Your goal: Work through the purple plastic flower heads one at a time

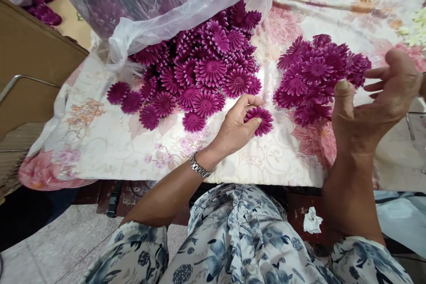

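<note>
My left hand (240, 123) pinches a purple artificial flower head (260, 120) between thumb and fingers, just above the cloth near the table's front. Over to the right, my right hand (376, 102) is raised with its fingers apart and holds nothing. Its thumb overlaps the edge of a smaller heap of purple flower heads (313, 71); whether it touches them I cannot tell. A larger pile of the same flower heads (209, 71) spreads behind my left hand, spilling from a clear plastic bag (149, 31).
A floral-patterned cloth (109, 151) covers the table. At the left stands a cardboard box (29, 62), with more purple flowers (43, 6) beyond it. A crumpled white tissue (312, 221) lies below the table edge. Pale flowers (416, 29) sit at the far right.
</note>
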A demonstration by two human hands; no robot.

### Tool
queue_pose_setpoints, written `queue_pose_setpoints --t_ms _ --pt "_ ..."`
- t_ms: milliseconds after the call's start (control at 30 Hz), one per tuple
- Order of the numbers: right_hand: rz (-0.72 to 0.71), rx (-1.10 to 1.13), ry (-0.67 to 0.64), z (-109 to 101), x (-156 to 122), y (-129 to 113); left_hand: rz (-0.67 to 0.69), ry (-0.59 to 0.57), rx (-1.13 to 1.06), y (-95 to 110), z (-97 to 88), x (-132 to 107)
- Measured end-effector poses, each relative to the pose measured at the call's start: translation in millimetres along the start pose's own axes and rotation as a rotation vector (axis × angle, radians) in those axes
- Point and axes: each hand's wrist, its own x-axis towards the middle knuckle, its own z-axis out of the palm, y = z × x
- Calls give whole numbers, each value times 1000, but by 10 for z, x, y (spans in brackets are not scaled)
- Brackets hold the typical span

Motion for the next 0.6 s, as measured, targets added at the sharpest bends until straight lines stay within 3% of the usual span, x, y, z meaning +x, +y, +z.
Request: queue_pose_setpoints --t_ms 67,167,267,600 --pt "-74 75 -34 45 -48 -147 21 11 24 -14 0 7" --pt "-343 216 -226 143 -118 -418 34 18 10 -19 4 11" --pt "-507 203 -337 228 -159 -560 20 -28 -55 -15 6 5" --pt "-486 132 -293 275 -179 -488 -94 -153 -160 6 -33 15"
